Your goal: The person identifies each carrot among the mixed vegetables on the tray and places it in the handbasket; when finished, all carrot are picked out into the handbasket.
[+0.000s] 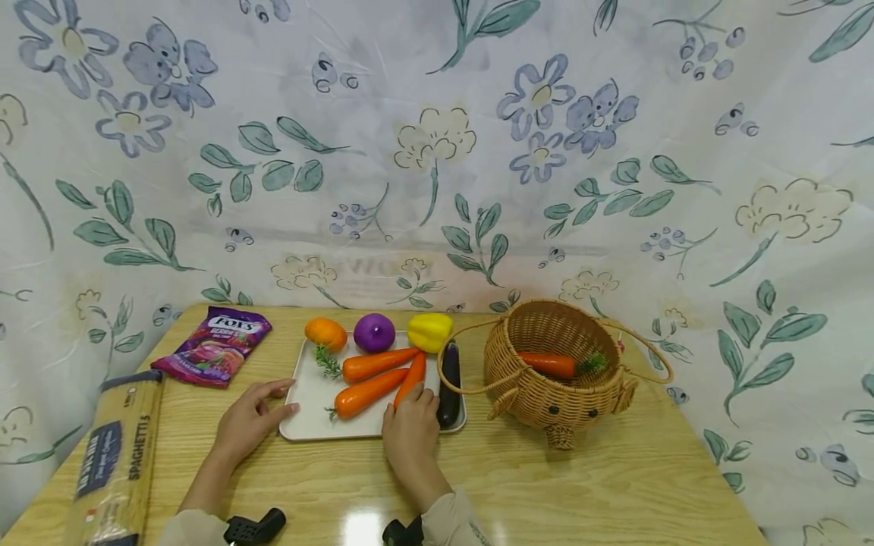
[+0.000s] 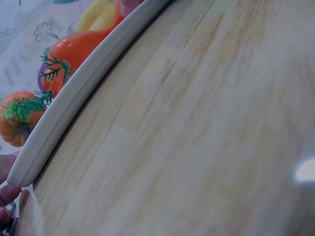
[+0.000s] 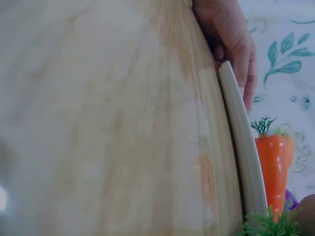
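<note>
My right hand (image 1: 412, 436) grips a carrot (image 1: 413, 374) on the white tray (image 1: 317, 430), its tip pointing away between the fingers. Green leaves (image 3: 273, 226) stick out by that hand in the right wrist view. My left hand (image 1: 247, 421) rests against the tray's left rim, thumb and forefinger apart. Two more carrots (image 1: 372, 393) lie side by side on the tray. Behind them sit an orange pumpkin (image 1: 326, 334), a purple onion (image 1: 374, 332) and a yellow bell pepper (image 1: 430, 332). A dark eggplant (image 1: 449, 387) lies along the tray's right side.
Right of the tray stands a wicker basket (image 1: 546, 402) with a carrot (image 1: 549, 365) inside; its left handle loop reaches over the eggplant. At the left lie a purple snack bag (image 1: 217, 345) and a spaghetti pack (image 1: 116, 462). A floral cloth (image 1: 382, 258) hangs behind the table.
</note>
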### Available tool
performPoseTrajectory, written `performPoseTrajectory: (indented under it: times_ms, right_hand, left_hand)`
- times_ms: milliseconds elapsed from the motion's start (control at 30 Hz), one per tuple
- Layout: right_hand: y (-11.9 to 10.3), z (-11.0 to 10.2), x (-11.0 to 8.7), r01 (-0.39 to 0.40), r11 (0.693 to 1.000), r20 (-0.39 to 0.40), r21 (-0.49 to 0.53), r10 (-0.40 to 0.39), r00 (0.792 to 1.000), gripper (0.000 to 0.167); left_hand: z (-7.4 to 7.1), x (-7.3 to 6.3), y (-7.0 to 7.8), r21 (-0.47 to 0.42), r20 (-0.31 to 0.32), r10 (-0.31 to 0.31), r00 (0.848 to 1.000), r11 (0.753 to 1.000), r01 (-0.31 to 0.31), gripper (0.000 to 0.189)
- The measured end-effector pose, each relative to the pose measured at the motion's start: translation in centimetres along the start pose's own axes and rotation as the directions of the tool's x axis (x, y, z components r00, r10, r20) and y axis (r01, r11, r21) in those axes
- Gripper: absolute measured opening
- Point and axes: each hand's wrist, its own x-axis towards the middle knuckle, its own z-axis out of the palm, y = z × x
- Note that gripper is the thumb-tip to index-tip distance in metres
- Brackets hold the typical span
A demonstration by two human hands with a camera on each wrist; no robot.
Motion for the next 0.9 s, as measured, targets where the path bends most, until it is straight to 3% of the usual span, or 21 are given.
performPoseTrajectory:
  times_ms: [167, 300, 367, 533, 733, 900]
  right_hand:
    - [0.6, -0.9, -0.5, -0.048, 0.985, 0.002, 0.168, 0.049, 0.999, 0.057]
    - [1.1, -1.9, -0.6, -0.079, 0.951, 0.018, 0.299, 0.077, 0.997, 0.053]
    - [1.3, -2.6, -0.7, -0.099, 0.916, 0.041, 0.388, 0.09, 0.995, 0.047]
    - [2.1, -4.3, -0.8, -0.15, 0.794, 0.125, 0.589, 0.093, 0.988, 0.041]
    - [3.9, -5.9, -0.6, -0.101, 0.719, 0.174, 0.687, -0.027, 0.984, 0.046]
    - [5.9, -6.8, 0.2, -0.085, 0.636, 0.244, 0.767, -0.166, 0.956, 0.045]
  left_hand:
    - [0.1, 0.0, 0.1, -0.003, 0.003, 0.004, 1.0, 1.0, -0.004, 0.052]
    - [0.1, 0.0, 0.0, 0.003, 0.003, 0.004, 1.0, 1.0, -0.004, 0.052]
    - [0.1, 0.0, 0.0, 0.005, 0.002, 0.003, 1.0, 1.0, -0.003, 0.052]
    - [0.1, 0.0, 0.0, 0.004, 0.003, 0.004, 1.0, 1.0, -0.004, 0.052]
    - [0.2, 0.0, -0.1, 0.004, 0.015, 0.003, 1.0, 1.0, -0.003, 0.053]
    - [0.0, 0.1, -0.1, 0.015, 0.013, 0.003, 1.0, 1.0, -0.003, 0.053]
